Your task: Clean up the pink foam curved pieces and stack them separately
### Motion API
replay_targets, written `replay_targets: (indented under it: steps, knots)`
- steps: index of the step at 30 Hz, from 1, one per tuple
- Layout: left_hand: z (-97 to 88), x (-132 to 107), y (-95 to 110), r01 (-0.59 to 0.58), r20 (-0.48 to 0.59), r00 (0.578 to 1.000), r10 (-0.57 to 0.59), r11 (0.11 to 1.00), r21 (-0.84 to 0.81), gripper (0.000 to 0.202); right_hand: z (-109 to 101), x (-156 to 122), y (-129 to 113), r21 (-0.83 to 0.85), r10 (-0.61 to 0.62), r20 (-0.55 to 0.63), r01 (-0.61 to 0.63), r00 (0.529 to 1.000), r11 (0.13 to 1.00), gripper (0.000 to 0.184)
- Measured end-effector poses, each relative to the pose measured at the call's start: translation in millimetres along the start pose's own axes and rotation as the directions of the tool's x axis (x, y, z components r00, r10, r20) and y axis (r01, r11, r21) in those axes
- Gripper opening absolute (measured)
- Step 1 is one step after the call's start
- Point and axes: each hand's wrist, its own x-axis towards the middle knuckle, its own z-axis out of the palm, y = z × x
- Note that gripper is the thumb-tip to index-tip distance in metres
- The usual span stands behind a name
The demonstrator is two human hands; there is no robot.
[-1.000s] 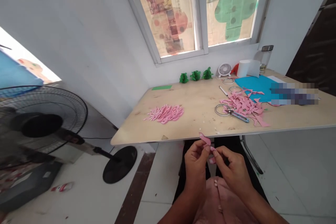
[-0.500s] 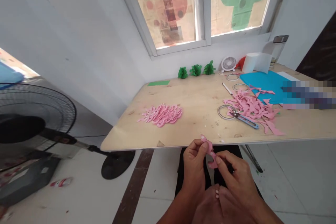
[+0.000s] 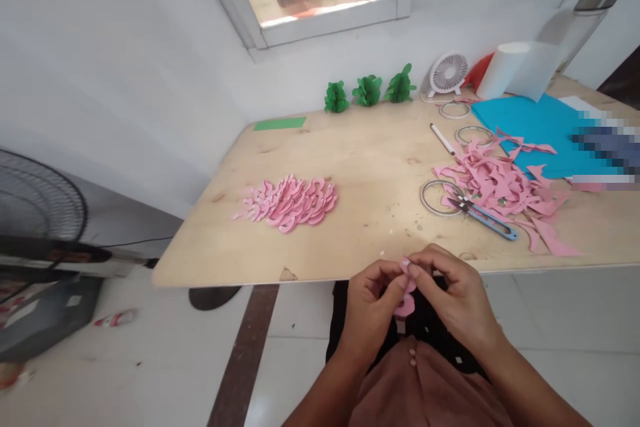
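Your left hand point(image 3: 373, 300) pinches a pink piece point(image 3: 405, 305) between thumb and fingers, and your right hand point(image 3: 453, 293) grips its upper end the same way, so both hands are on it. The piece is above your lap, just off the near edge of the worktop point(image 3: 370, 233), with its curled lower part hanging below your left thumb. Your fingers hide some of it.

Beyond your left hand, on the worktop, lies a pile of pink cut-outs point(image 3: 300, 203), overlapping one another. Beyond your right hand, the snips point(image 3: 487, 217) lie aslant, their tips over the edge of a ring point(image 3: 424, 203) and beside a loose heap of pink scraps point(image 3: 505, 180). A pen point(image 3: 443, 139) is just left of the heap, near two more rings, and some scraps overlap a blue sheet point(image 3: 555, 133).

Along the wall you have three green shapes point(image 3: 367, 90) in a row, a green strip point(image 3: 280, 123) to their left, and a small white fan point(image 3: 449, 73) and a white roll point(image 3: 503, 70) to their right. On the floor at your left lies a bottle point(image 3: 115, 318), near a black floor fan point(image 3: 43, 240)
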Motion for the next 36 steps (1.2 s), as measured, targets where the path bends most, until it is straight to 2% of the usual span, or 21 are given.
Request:
replay_targets:
  steps: [4, 7, 9, 20, 28, 36]
  knots:
    - [-2.9, 3.8, -3.4, 0.061, 0.02, 0.998, -0.06, 0.996, -0.058, 0.021, 4.7, 2.9, 3.2, -0.099, -0.11, -0.084, 0.102, 0.99, 0.99, 0.016]
    - [-3.9, 6.8, -7.3, 0.118, -0.007, 0.993, -0.12, 0.987, -0.105, 0.022, 7.0, 3.2, 5.9, -0.186, -0.215, -0.136, 0.188, 0.967, 0.964, 0.012]
    - [-4.4, 8.7, -8.6, 0.135, -0.022, 0.99, -0.139, 0.985, -0.11, 0.024, 7.7, 3.7, 7.5, -0.198, -0.238, -0.145, 0.208, 0.96, 0.958, 0.01]
    - [-1.7, 13.2, 0.3, 0.091, 0.019, 0.996, -0.09, 0.992, -0.082, 0.019, 10.3, 6.3, 6.8, -0.14, -0.223, -0.093, 0.209, 0.97, 0.968, 0.008]
    - [0.1, 12.0, 6.7, 0.083, 0.032, 0.996, -0.081, 0.995, -0.059, 0.022, 9.4, 4.5, 4.8, -0.147, -0.227, -0.122, 0.209, 0.966, 0.967, 0.009]
    - [-5.3, 10.2, 0.6, 0.119, 0.06, 0.992, -0.114, 0.988, -0.094, 0.02, 8.6, 1.0, 1.4, -0.138, -0.198, -0.135, 0.179, 0.971, 0.974, 0.01]
